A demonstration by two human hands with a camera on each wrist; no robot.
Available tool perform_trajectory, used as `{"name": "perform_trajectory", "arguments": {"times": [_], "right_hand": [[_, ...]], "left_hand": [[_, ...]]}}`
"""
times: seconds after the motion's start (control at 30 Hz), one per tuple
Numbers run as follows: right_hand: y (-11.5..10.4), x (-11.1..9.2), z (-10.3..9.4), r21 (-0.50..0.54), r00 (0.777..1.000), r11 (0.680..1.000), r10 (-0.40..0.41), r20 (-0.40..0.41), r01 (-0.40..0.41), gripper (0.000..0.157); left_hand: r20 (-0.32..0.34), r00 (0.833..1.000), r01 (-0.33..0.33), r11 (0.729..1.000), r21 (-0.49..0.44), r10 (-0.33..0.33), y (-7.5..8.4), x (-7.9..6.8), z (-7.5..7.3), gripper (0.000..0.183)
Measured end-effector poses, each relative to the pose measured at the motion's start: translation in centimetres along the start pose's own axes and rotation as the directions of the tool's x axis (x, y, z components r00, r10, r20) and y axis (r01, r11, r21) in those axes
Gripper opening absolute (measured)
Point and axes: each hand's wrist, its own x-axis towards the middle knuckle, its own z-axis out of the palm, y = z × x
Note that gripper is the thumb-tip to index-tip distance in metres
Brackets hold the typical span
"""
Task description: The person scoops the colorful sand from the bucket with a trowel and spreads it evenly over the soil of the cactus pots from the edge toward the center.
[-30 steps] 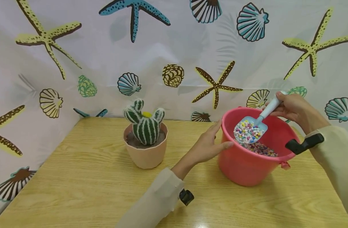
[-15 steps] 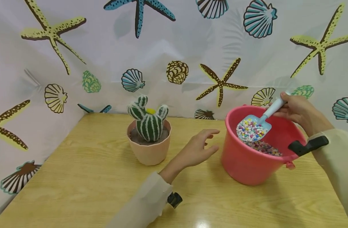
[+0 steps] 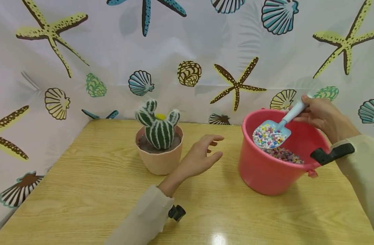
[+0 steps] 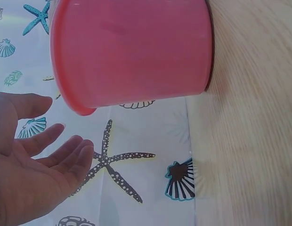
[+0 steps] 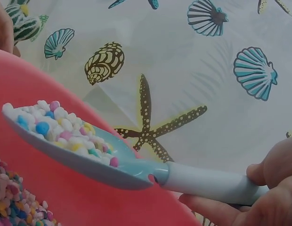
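Observation:
My right hand (image 3: pixel 323 115) grips the pale handle of a light-blue scoop (image 5: pixel 132 169) over the mouth of a pink bucket (image 3: pixel 266 177). Heaped in the scoop's blade are small pebbles (image 5: pixel 66 127) in white, yellow, pink and blue. More colored pebbles (image 3: pixel 283 154) lie inside the bucket, partly hidden by its rim. My left hand (image 3: pixel 200 154) is in the air between the bucket and a potted cactus (image 3: pixel 160 134), fingers relaxed and holding nothing. The left wrist view shows that hand (image 4: pixel 37 155) apart from the bucket's side.
The cactus, green with white stripes and a yellow flower, stands in a peach pot (image 3: pixel 159 161) left of the bucket. Both are on a wooden table (image 3: pixel 92 190). Behind the table hangs a white cloth (image 3: pixel 113 61) printed with starfish and shells.
My left hand has let go of the bucket's rim and moved left toward the cactus pot. The right hand keeps the loaded scoop above the bucket, nearly still.

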Motion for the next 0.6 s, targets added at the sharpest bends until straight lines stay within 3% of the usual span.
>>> {"name": "perform_trajectory", "arguments": {"times": [0.2,0.37,0.6], "right_hand": [[0.5,-0.4,0.0,0.032,0.999,0.999,0.035,-0.009,-0.035,0.032],[1.1,-0.8,-0.3,0.074,1.000,0.997,0.013,-0.014,-0.012,0.033],[1.9,-2.0,-0.4,0.208,0.997,0.978,-0.007,-0.075,0.022,0.038]], "left_hand": [[0.007,1.000,0.001,1.000,-0.010,-0.001,-0.4,-0.1,0.0,0.041],[-0.020,1.000,-0.002,1.000,0.000,0.002,-0.7,-0.3,-0.2,0.040],[-0.041,0.999,-0.006,1.000,-0.015,0.005,-0.8,-0.7,-1.1,0.040]]}}
